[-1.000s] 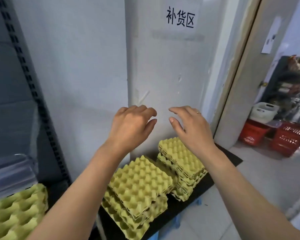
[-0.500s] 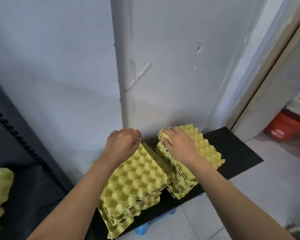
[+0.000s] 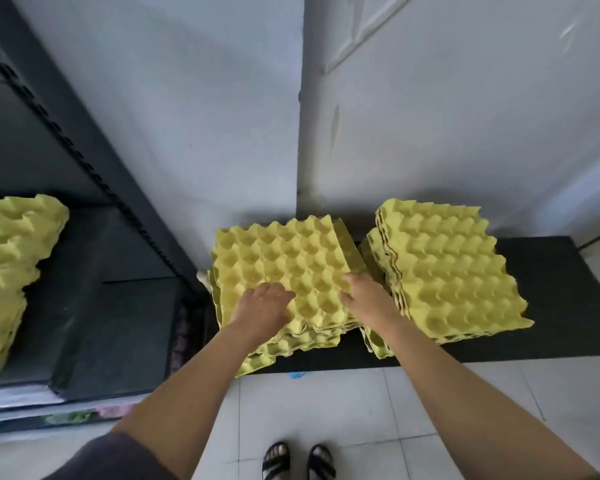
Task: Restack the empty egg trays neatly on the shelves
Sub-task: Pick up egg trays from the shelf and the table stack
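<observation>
Centre of frame: middle stack (image 3: 291,344) of egg trays, skewed, layers fanned at the near edge. Left hand (image 3: 264,308) lies palm down on the top tray (image 3: 284,258), fingers loose, pinning it flat. Right hand (image 3: 364,299) sits at that tray's right rim, in the gap beside the right stack (image 3: 444,271); whether its fingers pinch the rim I cannot tell. Both stacks rest on the black surface (image 3: 551,289). My guess: squaring or lifting the top tray, bound for the shelf (image 3: 118,306) at left of frame, where more trays (image 3: 11,271) sit.
</observation>
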{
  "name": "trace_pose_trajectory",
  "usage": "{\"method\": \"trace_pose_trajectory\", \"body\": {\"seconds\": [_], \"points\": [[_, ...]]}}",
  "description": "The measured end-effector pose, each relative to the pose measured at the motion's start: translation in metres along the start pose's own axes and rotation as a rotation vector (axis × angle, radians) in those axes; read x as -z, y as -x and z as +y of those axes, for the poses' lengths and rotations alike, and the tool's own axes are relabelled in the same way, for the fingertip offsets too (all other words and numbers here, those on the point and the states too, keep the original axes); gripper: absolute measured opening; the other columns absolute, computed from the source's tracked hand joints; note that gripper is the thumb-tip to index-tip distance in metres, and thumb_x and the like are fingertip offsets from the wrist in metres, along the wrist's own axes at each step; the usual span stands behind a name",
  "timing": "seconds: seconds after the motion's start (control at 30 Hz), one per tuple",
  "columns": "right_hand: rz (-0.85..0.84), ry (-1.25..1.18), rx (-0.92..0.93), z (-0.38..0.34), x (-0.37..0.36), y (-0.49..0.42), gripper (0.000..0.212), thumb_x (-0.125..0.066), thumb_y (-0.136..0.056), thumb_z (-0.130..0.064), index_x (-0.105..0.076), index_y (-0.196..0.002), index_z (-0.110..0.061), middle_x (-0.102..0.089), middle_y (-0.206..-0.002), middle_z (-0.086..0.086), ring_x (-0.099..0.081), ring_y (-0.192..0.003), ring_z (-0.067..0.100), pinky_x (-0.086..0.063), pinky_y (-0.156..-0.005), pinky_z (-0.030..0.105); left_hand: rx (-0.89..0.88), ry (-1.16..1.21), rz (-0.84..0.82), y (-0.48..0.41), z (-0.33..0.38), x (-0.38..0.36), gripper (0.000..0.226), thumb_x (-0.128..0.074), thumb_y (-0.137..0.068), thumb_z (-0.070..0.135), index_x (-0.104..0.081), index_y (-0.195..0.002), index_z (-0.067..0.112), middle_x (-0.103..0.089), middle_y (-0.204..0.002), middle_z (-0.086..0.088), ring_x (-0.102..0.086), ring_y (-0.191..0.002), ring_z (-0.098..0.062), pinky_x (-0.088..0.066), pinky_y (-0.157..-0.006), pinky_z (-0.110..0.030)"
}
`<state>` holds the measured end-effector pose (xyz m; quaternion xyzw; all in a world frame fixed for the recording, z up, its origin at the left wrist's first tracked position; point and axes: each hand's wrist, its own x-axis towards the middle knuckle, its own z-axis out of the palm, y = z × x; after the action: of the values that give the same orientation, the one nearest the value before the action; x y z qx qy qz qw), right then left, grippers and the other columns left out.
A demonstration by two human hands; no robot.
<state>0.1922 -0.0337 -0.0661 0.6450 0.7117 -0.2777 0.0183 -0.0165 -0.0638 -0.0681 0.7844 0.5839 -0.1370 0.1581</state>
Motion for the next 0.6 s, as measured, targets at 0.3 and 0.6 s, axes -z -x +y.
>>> {"method": "trace_pose_trajectory", "body": {"seconds": [0.3, 0.6], "points": [[-0.017, -0.058, -0.194, 0.019, -0.043, -0.026, 0.057, -0.049, -0.096, -0.036, -0.032, -0.146, -0.015, -0.03, -0.146, 0.019, -0.045, -0.127, 0.038, -0.043, -0.104, 0.047, -0.053, -0.323, -0.014, 0.001, -0.008, -0.057, 0.089, -0.068, -0.076, 0.003, -0.014, -0.144, 0.023, -0.034, -0.143, -0.003, -0.027, -0.134, -0.036, -0.037, -0.098, -0.052], [-0.043, -0.524, -0.517, 0.023, -0.047, -0.052, 0.042, -0.047, -0.099, -0.021, -0.044, -0.137, -0.005, -0.063, -0.095, 0.009, -0.062, -0.072, 0.021, -0.05, -0.062, 0.032, -0.258, -0.355, 0.107, 0.004, -0.027, -0.044, 0.07, -0.072, -0.066, 0.019, -0.048, -0.132, 0.021, -0.064, -0.106, -0.001, -0.061, -0.087, -0.024, -0.047, -0.075, -0.046]]}}
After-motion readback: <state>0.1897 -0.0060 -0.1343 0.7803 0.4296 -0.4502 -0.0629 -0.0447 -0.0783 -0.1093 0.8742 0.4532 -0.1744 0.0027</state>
